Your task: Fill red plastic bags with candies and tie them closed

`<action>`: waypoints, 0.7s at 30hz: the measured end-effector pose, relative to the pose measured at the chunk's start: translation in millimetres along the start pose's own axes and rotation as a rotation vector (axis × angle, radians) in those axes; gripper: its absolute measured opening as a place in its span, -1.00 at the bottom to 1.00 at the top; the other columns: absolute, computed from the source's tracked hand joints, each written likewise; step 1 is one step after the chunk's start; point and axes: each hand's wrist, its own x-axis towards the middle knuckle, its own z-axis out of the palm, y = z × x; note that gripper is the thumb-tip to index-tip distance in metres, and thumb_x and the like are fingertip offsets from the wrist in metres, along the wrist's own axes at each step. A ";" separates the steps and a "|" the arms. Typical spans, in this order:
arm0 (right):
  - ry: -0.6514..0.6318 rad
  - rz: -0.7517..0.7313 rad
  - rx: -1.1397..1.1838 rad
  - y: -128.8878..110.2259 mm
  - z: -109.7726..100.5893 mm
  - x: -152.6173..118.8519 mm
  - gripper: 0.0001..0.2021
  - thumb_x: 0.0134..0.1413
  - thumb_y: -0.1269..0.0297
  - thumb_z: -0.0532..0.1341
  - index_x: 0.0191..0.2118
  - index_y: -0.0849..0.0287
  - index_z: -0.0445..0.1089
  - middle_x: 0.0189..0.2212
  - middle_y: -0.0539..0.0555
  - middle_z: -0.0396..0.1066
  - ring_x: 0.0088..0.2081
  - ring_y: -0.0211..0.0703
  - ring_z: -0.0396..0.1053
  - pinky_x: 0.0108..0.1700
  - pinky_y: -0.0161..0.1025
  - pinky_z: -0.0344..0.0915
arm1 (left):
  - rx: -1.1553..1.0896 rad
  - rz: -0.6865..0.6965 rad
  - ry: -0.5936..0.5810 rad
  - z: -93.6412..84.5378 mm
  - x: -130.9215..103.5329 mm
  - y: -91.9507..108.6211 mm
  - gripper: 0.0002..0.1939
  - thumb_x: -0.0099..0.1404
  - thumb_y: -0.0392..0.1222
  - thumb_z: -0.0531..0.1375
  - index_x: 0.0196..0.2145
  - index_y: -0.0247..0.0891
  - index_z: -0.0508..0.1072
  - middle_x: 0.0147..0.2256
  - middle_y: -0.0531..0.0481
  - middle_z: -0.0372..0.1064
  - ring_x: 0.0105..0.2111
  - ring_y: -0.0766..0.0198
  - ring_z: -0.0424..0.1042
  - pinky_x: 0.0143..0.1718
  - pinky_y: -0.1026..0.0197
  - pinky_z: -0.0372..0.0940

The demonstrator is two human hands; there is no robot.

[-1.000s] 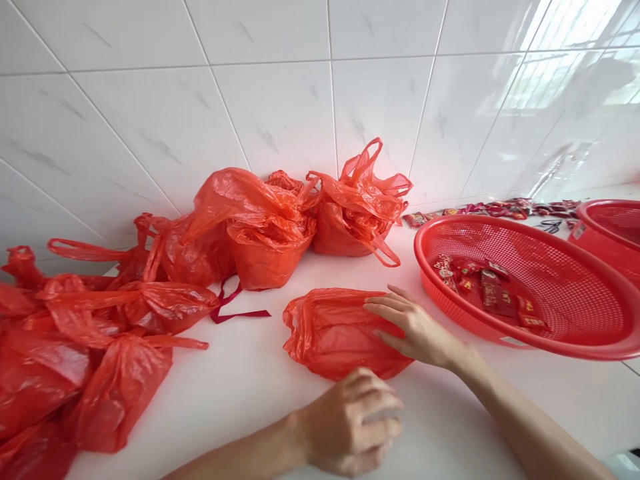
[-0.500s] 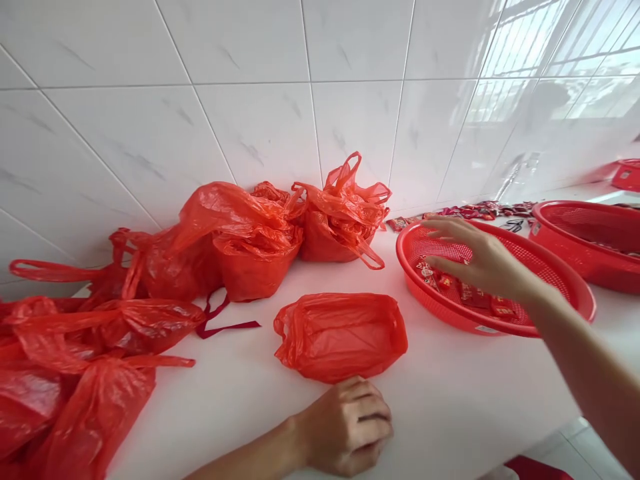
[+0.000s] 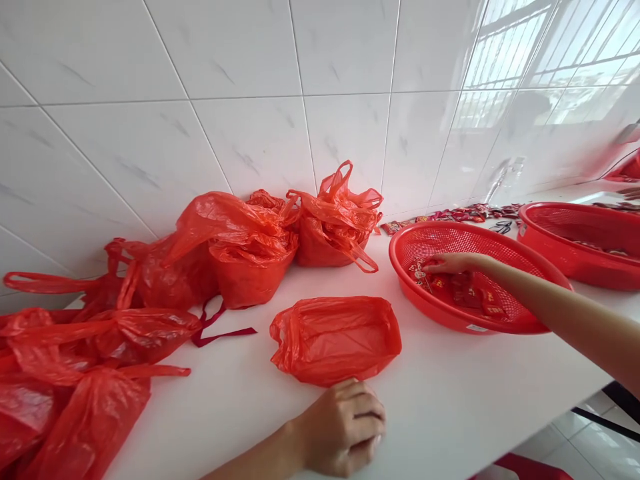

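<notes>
My right hand [image 3: 453, 263] is down inside a red plastic colander basket [image 3: 475, 232], its fingers bent together around a small red packet. Other small red packets [image 3: 493, 305] with gold and white print lie by it on the basket floor. Its fingertips are partly hidden. My left hand [image 3: 347, 427] rests on the white table in a loose fist, with nothing visible in it. Its knuckles are at the near edge of an opened red plastic bag [image 3: 340, 340], which stands with its mouth upward and shows a bare inside.
Several filled red plastic bags [image 3: 253, 263] stand along the tiled wall and pile up at left [image 3: 85, 400]. A dark red ribbon [image 3: 225, 333] lies beside them. Loose packets [image 3: 465, 213], scissors [image 3: 501, 227] and a second red basket [image 3: 575, 257] are at the right.
My right hand has lowered from above the basket onto the packets, and its spread fingers have closed in. The left hand stays by the bag. The view has shifted slightly.
</notes>
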 end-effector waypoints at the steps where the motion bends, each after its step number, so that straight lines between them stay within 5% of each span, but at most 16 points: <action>1: 0.007 -0.032 0.004 -4.5 2.9 1.6 -0.57 0.09 -0.02 0.33 -0.15 0.31 0.54 -0.28 0.23 0.55 -0.27 0.01 0.54 -0.28 -0.23 0.41 | -0.003 -0.004 0.000 0.2 0.0 -0.1 -0.91 0.25 -0.34 0.19 -0.26 -0.23 0.43 -0.28 0.00 0.54 -0.27 0.27 0.47 -0.18 0.21 0.38; 4: 0.089 -0.046 0.013 -9.0 7.5 8.2 -0.78 -0.12 0.26 0.45 -0.47 0.23 0.42 -0.57 0.03 0.37 -0.42 -0.12 0.45 -0.40 -0.31 0.32 | -0.005 -0.031 -0.048 0.6 -0.6 -0.7 -0.91 0.26 -0.33 0.18 -0.26 -0.23 0.44 -0.28 -0.03 0.54 -0.26 0.25 0.47 -0.17 0.20 0.39; 8: 0.086 0.001 0.068 -6.4 6.7 12.5 -0.64 -0.38 0.44 0.48 -0.55 0.14 0.25 -0.70 -0.11 0.22 -0.58 -0.22 0.31 -0.58 -0.34 0.21 | -0.033 -0.043 -0.043 0.3 -0.7 -1.5 -0.90 0.25 -0.34 0.18 -0.27 -0.23 0.46 -0.28 -0.04 0.54 -0.26 0.24 0.47 -0.17 0.19 0.41; 14: 0.079 -0.021 0.221 -15.3 -8.6 1.9 -0.66 -0.33 0.51 0.44 -0.54 0.16 0.23 -0.71 -0.16 0.17 -0.63 -0.33 0.26 -0.61 -0.41 0.20 | -0.089 -0.023 0.062 -3.7 5.1 0.5 -0.89 0.26 -0.36 0.17 -0.29 -0.24 0.49 -0.31 -0.04 0.54 -0.31 0.25 0.46 -0.23 0.22 0.41; 21: 0.079 0.029 0.180 -0.6 -32.7 -21.3 -0.85 -0.19 0.62 0.28 -0.39 0.39 0.55 -0.66 -0.02 0.41 -0.69 -0.37 0.31 -0.57 -0.41 0.16 | -0.099 -0.049 0.025 -5.2 5.3 1.5 -0.88 0.29 -0.35 0.16 -0.29 -0.24 0.49 -0.29 -0.05 0.54 -0.28 0.26 0.46 -0.19 0.22 0.41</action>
